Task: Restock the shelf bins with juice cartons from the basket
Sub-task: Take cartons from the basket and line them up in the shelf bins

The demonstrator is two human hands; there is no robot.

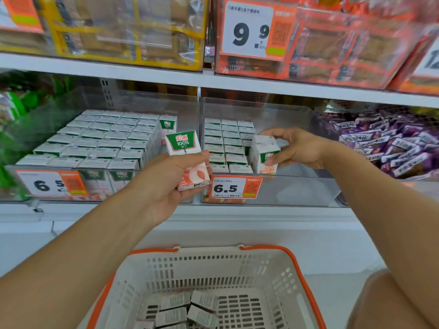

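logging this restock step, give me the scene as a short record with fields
left hand: left hand grips a peach carton upright in front of the shelf, between the two bins
right hand: right hand holds an orange carton inside the right bin
left bin: left bin nearly full of cartons
right bin: rows fill its left part, right part bare
basket: basket below, several cartons on its floor
price tags: 6.5 on both bins

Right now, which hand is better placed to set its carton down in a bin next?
The right hand. Its carton is already inside the right bin, beside the stacked rows. The left hand holds its carton up in front of the bins, not yet over either one.
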